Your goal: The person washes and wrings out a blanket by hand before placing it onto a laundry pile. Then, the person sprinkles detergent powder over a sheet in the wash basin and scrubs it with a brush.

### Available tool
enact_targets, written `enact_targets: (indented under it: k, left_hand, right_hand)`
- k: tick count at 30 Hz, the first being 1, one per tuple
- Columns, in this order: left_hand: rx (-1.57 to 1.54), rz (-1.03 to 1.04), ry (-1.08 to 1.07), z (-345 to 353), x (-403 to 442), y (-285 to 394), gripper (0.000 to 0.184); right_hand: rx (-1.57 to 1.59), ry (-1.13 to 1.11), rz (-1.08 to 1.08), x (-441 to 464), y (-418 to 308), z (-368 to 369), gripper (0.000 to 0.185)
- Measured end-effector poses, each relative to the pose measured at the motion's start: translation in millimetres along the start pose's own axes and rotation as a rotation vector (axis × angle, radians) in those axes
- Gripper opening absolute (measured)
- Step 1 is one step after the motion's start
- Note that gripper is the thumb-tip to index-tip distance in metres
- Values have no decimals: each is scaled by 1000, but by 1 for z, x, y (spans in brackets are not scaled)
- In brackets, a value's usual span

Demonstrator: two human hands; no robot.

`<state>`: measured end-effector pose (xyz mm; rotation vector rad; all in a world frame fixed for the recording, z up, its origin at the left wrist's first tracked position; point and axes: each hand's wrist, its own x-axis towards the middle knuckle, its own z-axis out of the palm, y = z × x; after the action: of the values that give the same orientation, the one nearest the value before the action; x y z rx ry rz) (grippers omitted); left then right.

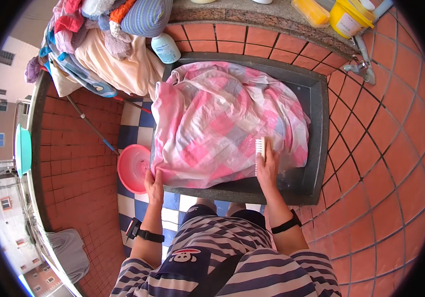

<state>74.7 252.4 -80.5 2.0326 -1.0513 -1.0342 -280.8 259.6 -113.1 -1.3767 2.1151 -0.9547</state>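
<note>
A wet-looking pink, white and grey checked cloth (pixel 222 119), large like a bed sheet, lies bunched in a dark stone basin (pixel 316 148). My right hand (pixel 268 166) is closed around a scrub brush (pixel 260 147) with white bristles, held on edge near the cloth's lower right; whether the bristles touch the cloth I cannot tell. At the basin's near left corner, my left hand (pixel 154 185) grips the cloth's edge between thumb and fingers. Small patches of foam show on the fabric near the brush.
A pink plastic basin (pixel 134 171) sits at the left. Behind stand a pale blue bottle (pixel 165 48) and piled laundry (pixel 118 54). A tap (pixel 358 67) juts from the right wall, below a yellow bucket (pixel 348 20). A pole (pixel 91 123) leans at the left.
</note>
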Motion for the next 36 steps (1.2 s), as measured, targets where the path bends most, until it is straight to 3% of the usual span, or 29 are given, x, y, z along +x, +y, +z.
enact_targets:
  k: [1, 2, 4, 5, 8, 9, 11, 12, 13, 15, 16, 17, 18, 21, 24, 25, 26, 28, 29, 30, 32, 33, 35, 36]
  left_hand:
    - [-297, 22, -10, 2, 2, -8, 22]
    - [-290, 18, -27, 6, 1, -4, 22]
    - [-681, 64, 0, 15, -4, 21, 30]
    - [-723, 12, 0, 12, -4, 29, 35]
    - [-894, -46, -48, -11, -3, 78, 33]
    - [-906, -33, -73, -16, -3, 83, 33]
    - [-904, -13, -114, -23, 4, 91, 33]
    - [-894, 4, -148, -26, 6, 91, 32]
    - [-865, 17, -163, -29, 15, 84, 31]
    - [-831, 18, -180, -36, 28, 76, 31]
    - [-840, 16, -202, -33, 33, 79, 32]
    - [-834, -8, -228, -32, 31, 90, 36]
    - [-828, -7, -236, -34, 29, 98, 36]
    - [-883, -194, -242, -52, 15, 113, 47]
    - [-823, -125, -216, -59, 0, 91, 48]
    - [-799, -101, -241, -61, -1, 81, 48]
    - [-763, -117, -271, -62, 0, 71, 50]
    - [-792, -290, -363, -66, 8, 40, 54]
    - [-867, -438, -357, -57, 8, 54, 60]
    - [-856, -518, -393, -52, 12, 52, 56]
    - [-689, -503, -479, -47, 17, 51, 50]
    - [-683, -496, -472, -52, 16, 57, 50]
    - [-519, -308, -334, -71, 7, 73, 38]
    - [-520, -307, -328, -78, 0, 74, 38]
  right_hand:
    - [21, -11, -225, -5, -33, 21, 58]
    - [99, -112, -315, -14, -75, 38, 60]
    - [157, -262, -600, -39, -135, 77, 65]
    - [162, -313, -726, -51, -147, 96, 70]
    - [-41, -222, -734, -2, -87, 104, 72]
    - [-222, -230, -507, 24, -44, 89, 70]
    - [-570, -64, -217, 67, 57, 48, 66]
    - [-701, -69, -148, 74, 70, 27, 63]
    - [-710, -65, -140, 83, 55, 32, 63]
    - [-230, 173, -117, 78, 9, 67, 61]
    - [10, 11, 13, 57, -66, 72, 59]
    - [176, -15, -256, 29, -103, 103, 61]
    - [256, -190, -506, -1, -156, 107, 62]
    - [145, -147, -659, -3, -113, 118, 69]
    - [-568, -120, -233, 56, 49, 54, 67]
    - [-685, -119, -192, 67, 63, 19, 63]
    - [-681, -118, -195, 73, 66, 23, 63]
    - [-497, 106, -29, 74, 42, 39, 61]
    - [-272, 161, -114, 65, 5, 62, 61]
    - [-75, 51, -80, 45, -54, 84, 62]
    - [226, -172, -544, -3, -146, 127, 74]
    - [237, -169, -546, -1, -145, 131, 74]
    - [163, -249, -772, -1, -127, 143, 77]
    - [-89, -234, -677, 36, -82, 129, 74]
